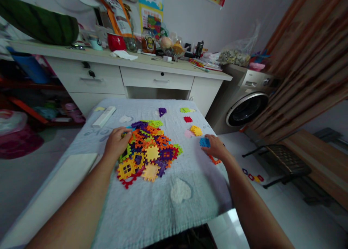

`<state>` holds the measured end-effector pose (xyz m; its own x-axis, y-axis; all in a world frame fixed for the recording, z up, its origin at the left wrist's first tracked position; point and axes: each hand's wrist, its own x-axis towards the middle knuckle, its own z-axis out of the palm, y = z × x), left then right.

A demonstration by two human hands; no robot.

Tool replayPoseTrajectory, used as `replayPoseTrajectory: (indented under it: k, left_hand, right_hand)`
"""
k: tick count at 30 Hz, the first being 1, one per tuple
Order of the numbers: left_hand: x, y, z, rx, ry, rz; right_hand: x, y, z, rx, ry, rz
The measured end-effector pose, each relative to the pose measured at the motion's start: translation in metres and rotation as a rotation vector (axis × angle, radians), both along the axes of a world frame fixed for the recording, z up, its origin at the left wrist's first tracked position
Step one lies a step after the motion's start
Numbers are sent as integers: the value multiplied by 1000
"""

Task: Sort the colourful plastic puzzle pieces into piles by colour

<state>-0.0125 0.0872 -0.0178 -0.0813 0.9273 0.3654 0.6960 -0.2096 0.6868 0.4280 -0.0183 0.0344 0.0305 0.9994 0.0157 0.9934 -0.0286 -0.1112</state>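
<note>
A heap of interlocking plastic building pieces (149,143) in orange, purple, yellow, green and red lies on the cloth-covered table. At the heap's left edge is my left hand (117,142), its fingers curled in; what they grip is hidden. My right hand (217,147) is closed at the right edge of a blue building piece (204,142), low over the cloth. Partly under that hand lies an orange piece (215,160). Further back in a loose column are a yellow piece (196,130), a red piece (187,119) and a green piece (185,110).
A purple piece (162,111) lies alone behind the heap. A long white box (104,117) rests at the table's back left. Beyond stands a cluttered white counter (160,65), with a washing machine (244,96) to its right. Linked coloured rings (252,176) lie on the floor.
</note>
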Motion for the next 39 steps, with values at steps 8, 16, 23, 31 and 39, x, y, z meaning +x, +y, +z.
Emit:
replayPoseTrajectory:
  k: [8,16,23,31,39]
  left_hand:
    - [1,-2,2,11,-17,-8]
    - [0,0,-1,15,-17,-8]
    - [0,-1,0,5,-11,-11]
    - [1,-3,3,-3,-11,-5]
    - [-1,-1,0,0,-5,-6]
  right_hand:
    - [-9,7,1,-15,90,52]
    - [9,-29,6,63,127,-16]
    - [8,-67,0,-16,98,-34]
    - [-4,-68,3,-13,164,22]
    - [-35,-47,23,34,199,124]
